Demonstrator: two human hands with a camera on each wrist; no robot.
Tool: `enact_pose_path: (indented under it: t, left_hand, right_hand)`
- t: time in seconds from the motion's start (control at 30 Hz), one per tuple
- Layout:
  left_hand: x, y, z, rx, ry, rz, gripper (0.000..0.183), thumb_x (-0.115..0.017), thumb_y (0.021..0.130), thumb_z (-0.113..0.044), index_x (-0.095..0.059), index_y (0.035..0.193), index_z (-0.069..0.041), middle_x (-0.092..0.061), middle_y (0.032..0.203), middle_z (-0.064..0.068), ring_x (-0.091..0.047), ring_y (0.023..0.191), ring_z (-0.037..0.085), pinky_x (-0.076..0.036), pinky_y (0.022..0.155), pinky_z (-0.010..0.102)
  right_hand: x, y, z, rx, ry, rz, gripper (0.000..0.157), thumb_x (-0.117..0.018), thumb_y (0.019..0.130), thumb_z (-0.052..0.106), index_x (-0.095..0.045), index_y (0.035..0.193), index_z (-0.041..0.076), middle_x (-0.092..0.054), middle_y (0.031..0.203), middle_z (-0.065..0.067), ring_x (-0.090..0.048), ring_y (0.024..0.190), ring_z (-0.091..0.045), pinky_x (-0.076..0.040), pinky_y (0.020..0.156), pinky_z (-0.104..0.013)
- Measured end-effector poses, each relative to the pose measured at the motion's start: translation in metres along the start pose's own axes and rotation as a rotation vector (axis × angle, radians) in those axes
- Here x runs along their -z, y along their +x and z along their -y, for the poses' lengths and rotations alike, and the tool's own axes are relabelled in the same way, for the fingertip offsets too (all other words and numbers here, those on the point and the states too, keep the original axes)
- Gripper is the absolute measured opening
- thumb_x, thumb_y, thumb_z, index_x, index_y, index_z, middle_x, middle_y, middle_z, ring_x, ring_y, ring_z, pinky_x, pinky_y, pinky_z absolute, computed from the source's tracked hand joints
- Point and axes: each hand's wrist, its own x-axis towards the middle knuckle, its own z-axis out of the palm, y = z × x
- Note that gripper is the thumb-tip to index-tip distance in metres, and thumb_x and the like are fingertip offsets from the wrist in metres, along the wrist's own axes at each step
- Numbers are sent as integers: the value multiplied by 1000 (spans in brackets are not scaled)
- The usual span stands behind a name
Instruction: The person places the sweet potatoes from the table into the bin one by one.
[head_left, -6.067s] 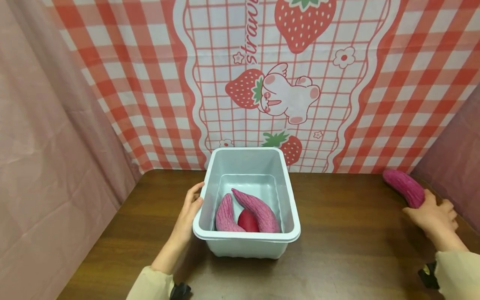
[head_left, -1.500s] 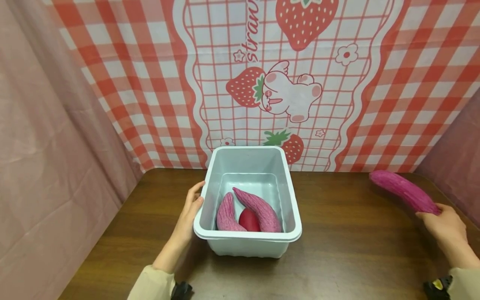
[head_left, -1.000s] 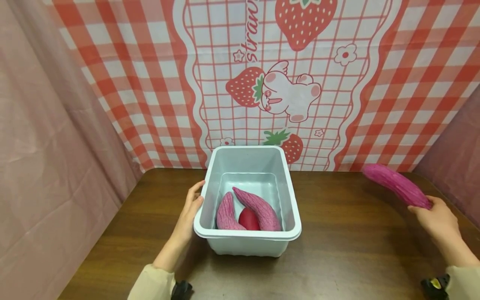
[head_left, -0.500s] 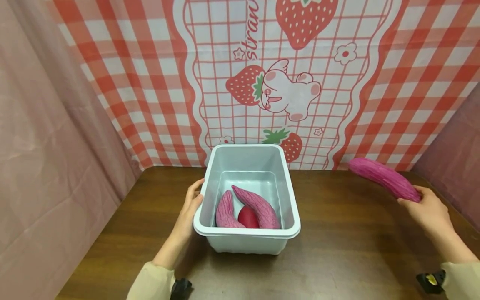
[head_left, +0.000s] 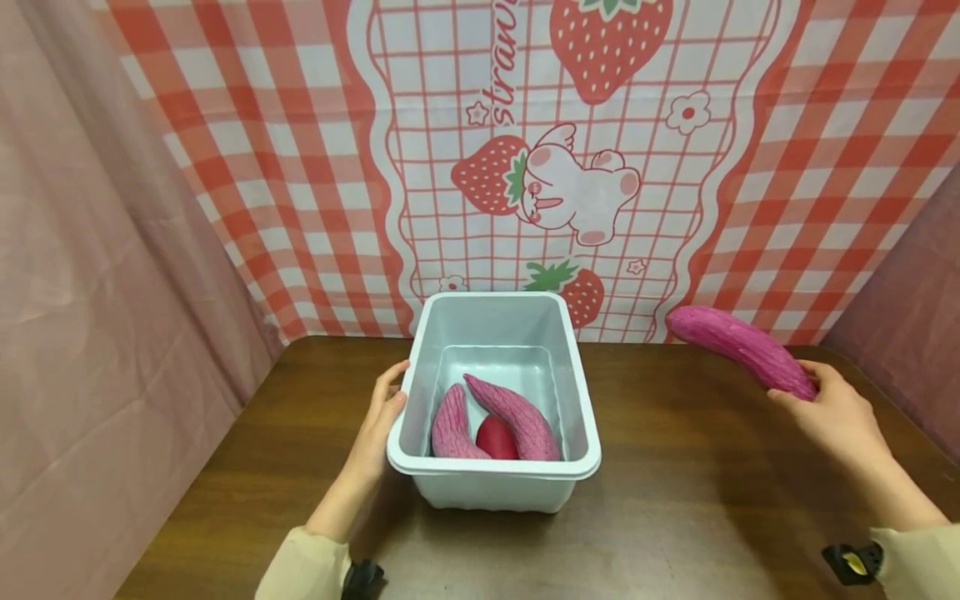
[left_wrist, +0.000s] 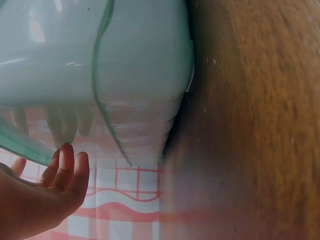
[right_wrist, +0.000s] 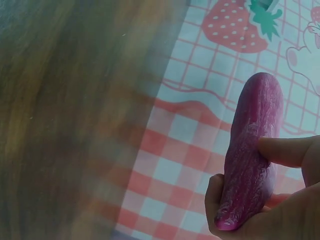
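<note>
My right hand grips a long magenta eggplant by its near end, above the right of the table. In the right wrist view, the thumb presses one side of the eggplant and a finger wraps round its lower end. A pale blue-grey plastic bin stands mid-table. My left hand rests at the bin's left side, its fingertips against the outer wall below the rim, as the left wrist view shows. Inside lie two wrinkled, curved pink-purple vegetables and a smooth dark red rounded object, partly hidden between them.
The brown wooden table carries the bin. Behind it hangs a red-and-white checked cloth with strawberry prints. Pink fabric closes off the left side, and more hangs at the right.
My right hand took the eggplant from the far right of the table, lifted it, and has carried it leftward. The left hand and the bin have stayed in place.
</note>
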Motion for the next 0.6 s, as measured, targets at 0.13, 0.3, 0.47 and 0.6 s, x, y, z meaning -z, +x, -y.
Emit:
enact_pose_path:
  t: [0.13, 0.3, 0.47, 0.6]
  left_hand:
    - [0, -1, 0, 4, 1, 2, 43, -32, 97, -25, -28, 139, -19, -39, 114, 19, -42, 100, 27, -41, 80, 36]
    - [0, -1, 0, 9, 3, -3, 42, -32, 97, -25, -28, 139, -19, -39, 113, 19, -43, 100, 27, -41, 80, 36]
    - [0, -1, -1, 5, 7, -8, 42, -31, 97, -25, -29, 139, -19, -39, 112, 18, -43, 98, 26, -42, 79, 36]
    - [0, -1, -1, 5, 7, -5, 42, -31, 97, -25, -29, 139, -19, -39, 112, 18, -43, 99, 26, -42, 79, 36]
  right_hand:
    - [2, -3, 5, 18, -1, -3, 66, -54, 88, 33, -30, 130, -13, -41, 115, -40, -45, 94, -49, -36, 67, -49]
    - [6, -5, 12, 48, -15, -14, 64, -53, 89, 32, -31, 130, -12, -42, 115, -39, -46, 93, -48, -35, 65, -44]
    - [8, -7, 22, 73, -10, -13, 64, -54, 89, 32, -32, 130, -12, -42, 115, -39, -45, 93, -48, -35, 66, -46]
    - [8, -9, 28, 76, -12, -8, 63, -54, 89, 33, -33, 130, -10, -43, 115, -37, -46, 92, -46, -34, 64, -40]
